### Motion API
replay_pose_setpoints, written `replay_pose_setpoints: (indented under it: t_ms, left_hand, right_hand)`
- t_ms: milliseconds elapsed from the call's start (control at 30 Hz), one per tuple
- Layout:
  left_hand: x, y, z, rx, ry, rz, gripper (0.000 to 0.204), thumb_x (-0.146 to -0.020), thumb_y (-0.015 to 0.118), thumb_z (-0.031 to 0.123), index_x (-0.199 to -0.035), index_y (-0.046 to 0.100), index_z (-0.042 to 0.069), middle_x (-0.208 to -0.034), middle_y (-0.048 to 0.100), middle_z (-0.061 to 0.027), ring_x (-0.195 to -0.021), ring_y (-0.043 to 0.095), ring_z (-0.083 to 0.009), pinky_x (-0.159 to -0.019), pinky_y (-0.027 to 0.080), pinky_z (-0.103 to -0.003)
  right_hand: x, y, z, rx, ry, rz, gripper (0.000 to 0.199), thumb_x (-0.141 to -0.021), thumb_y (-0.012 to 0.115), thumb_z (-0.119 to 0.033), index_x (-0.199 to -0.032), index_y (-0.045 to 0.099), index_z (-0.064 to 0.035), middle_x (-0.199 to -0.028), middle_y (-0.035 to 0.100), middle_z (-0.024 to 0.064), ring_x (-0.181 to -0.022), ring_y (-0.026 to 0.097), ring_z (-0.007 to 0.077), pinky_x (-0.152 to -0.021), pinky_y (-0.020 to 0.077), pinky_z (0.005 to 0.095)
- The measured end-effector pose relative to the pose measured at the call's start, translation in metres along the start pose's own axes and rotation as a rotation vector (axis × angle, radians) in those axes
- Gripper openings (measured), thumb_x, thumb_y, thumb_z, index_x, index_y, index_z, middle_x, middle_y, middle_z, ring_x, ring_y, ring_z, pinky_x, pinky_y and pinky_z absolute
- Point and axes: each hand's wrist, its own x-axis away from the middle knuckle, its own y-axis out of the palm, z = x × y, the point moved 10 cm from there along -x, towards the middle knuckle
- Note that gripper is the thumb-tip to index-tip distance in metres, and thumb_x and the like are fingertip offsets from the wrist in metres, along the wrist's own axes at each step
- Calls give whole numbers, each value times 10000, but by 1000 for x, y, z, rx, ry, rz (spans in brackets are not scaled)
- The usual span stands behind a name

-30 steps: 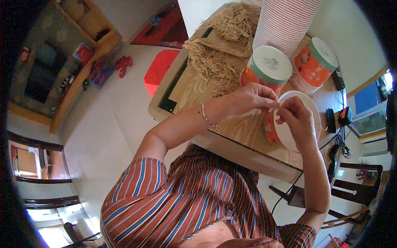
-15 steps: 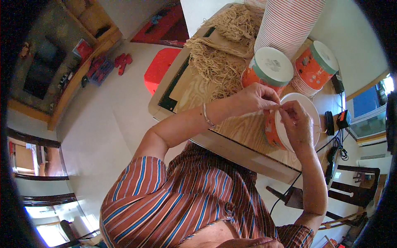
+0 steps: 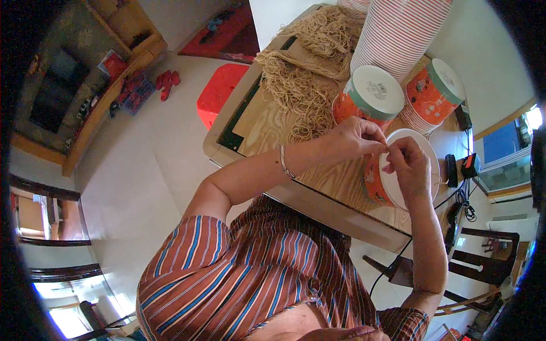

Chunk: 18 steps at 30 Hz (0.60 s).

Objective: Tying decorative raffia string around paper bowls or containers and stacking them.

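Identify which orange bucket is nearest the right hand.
The front bucket, which the right hand overlaps in view; the middle bucket and rear-right bucket sit farther back, green bands round their white tops.

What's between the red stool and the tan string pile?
In the head view, the table's cream edge and dark green strip lie between the red stool and string pile.

No readable text or numbers.
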Motion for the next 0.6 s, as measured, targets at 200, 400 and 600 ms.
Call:
replay_pose_setpoints:
  t_ms: [200, 400, 600]
  left_hand:
    - [-1, -2, -15, 114, -32, 15, 126, -885, 653, 119, -954, 671, 15, -862, 660, -3, -790, 588, -61, -712, 484, -226]
    - [-2, 1, -17, 120, -84, -9, 144, -897, 631, 116, -982, 659, 3, -896, 662, -17, -822, 596, -81, -759, 486, -237]
    - [-2, 3, -20, 292, -94, -36, 161, -910, 612, 120, -1012, 646, 0, -889, 656, -14, -820, 603, -94, -767, 490, -246]
  right_hand:
    - [1, 7, 15, -394, 182, -66, 147, -918, 575, -122, -898, 608, 20, -757, 609, 64, -629, 592, 130, -565, 542, 277]
    - [3, 3, 12, -354, 190, -65, 140, -917, 577, -111, -919, 616, 24, -767, 612, 63, -643, 593, 131, -586, 535, 278]
    - [11, 5, 11, -288, 65, -86, 99, -892, 613, -77, -937, 624, 11, -793, 632, 51, -676, 611, 118, -608, 519, 263]
